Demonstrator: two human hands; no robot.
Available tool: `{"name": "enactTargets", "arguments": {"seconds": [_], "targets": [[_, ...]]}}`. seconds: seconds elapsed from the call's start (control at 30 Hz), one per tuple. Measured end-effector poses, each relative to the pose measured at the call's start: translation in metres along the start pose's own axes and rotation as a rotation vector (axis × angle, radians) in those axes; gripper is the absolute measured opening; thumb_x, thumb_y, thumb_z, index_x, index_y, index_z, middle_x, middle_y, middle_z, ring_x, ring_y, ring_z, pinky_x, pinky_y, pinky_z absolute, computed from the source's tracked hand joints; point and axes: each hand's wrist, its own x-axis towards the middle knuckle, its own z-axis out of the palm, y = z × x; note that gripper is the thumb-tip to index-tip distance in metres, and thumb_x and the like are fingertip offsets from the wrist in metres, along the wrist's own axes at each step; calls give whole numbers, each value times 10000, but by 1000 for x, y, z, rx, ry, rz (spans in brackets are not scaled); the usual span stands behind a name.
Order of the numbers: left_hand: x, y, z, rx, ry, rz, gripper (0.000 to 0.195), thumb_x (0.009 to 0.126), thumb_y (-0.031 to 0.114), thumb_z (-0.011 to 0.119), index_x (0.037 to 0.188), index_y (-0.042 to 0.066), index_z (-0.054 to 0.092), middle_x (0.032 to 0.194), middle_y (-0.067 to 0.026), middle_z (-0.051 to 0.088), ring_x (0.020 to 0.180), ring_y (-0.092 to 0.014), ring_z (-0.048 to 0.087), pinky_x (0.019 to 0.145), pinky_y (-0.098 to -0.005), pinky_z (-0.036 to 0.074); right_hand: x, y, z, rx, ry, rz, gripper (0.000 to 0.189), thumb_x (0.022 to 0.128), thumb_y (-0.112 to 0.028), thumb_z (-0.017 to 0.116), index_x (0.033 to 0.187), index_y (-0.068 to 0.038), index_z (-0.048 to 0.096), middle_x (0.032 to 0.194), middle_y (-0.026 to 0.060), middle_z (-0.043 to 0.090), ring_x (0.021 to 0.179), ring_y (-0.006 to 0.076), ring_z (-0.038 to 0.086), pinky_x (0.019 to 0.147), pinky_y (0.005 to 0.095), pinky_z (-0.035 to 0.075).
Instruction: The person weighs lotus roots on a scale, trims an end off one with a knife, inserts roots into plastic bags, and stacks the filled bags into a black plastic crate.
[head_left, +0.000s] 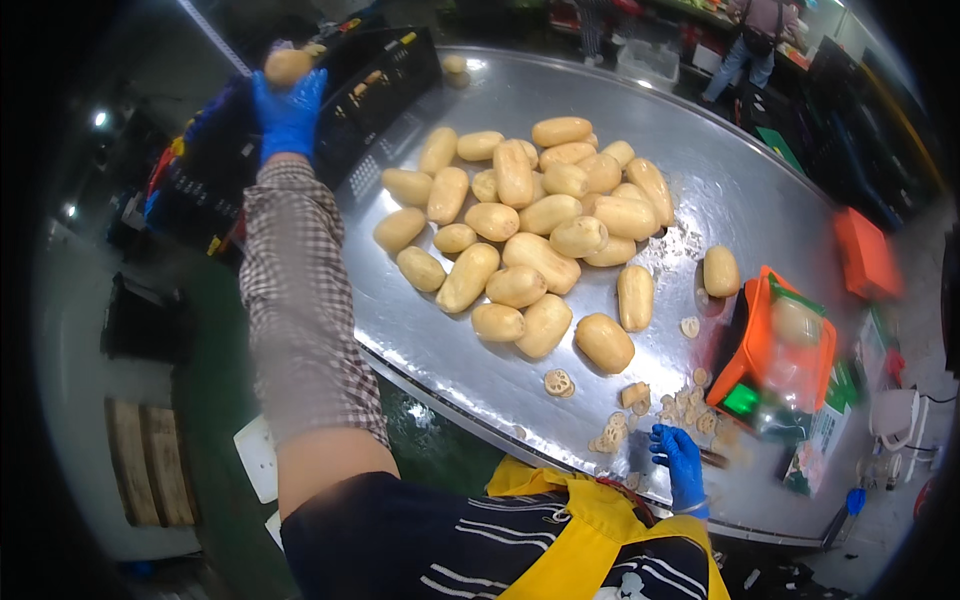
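Note:
My left hand (289, 112), in a blue glove, reaches far out over a black plastic crate (390, 90) and grips a peeled lotus root section (288, 67). Close to the table's near edge, my right hand (679, 461), also blue-gloved, is curled around what looks like a knife with a brown handle (714, 457); its blade is hard to make out. Cut lotus root slices (611, 433) and trimmed ends (686, 409) lie around that hand. A large heap of peeled lotus root sections (540, 259) covers the middle of the steel table (450, 360).
An orange weighing scale (739, 360) with a lit green display carries a lotus root in a clear plastic bag (795, 337). Behind it is an orange box (866, 251). Printed bags (817, 442) lie at the right. A person (750, 45) stands beyond the table.

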Motion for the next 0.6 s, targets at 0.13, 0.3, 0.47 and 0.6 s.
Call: {"name": "enactTargets", "arguments": {"seconds": [0.13,0.3,0.47,0.6], "targets": [[-29,-58,23,0,124,-190,710,930,465,438,1388,-37,233,1378,-273,337,1283,-403,341,1081,-492,281,1,2,8,24,81,49,318,935,-293,539,1121,-41,596,985,27,629,796,100,564,698,244,463],[-70,-138,-53,528,92,-402,523,892,377,568,1209,-36,514,1129,-163,587,1005,-275,596,801,-383,507,6,1,16,-37,70,100,317,940,-285,533,1131,-39,591,976,19,625,801,94,563,703,240,465],[-128,-175,-102,855,-107,-466,371,879,269,594,1198,81,565,1097,-87,615,1006,-198,588,818,-338,489,22,-13,25,-75,45,95,304,938,-265,539,1139,-43,590,987,10,623,804,85,559,707,228,459],[-154,-223,-141,1318,-547,-222,604,727,55,728,1287,81,503,1189,-89,571,1125,-232,528,980,-323,413,32,-16,31,-85,3,98,283,930,-238,551,1137,-50,595,988,7,624,812,88,558,716,225,453]]}}
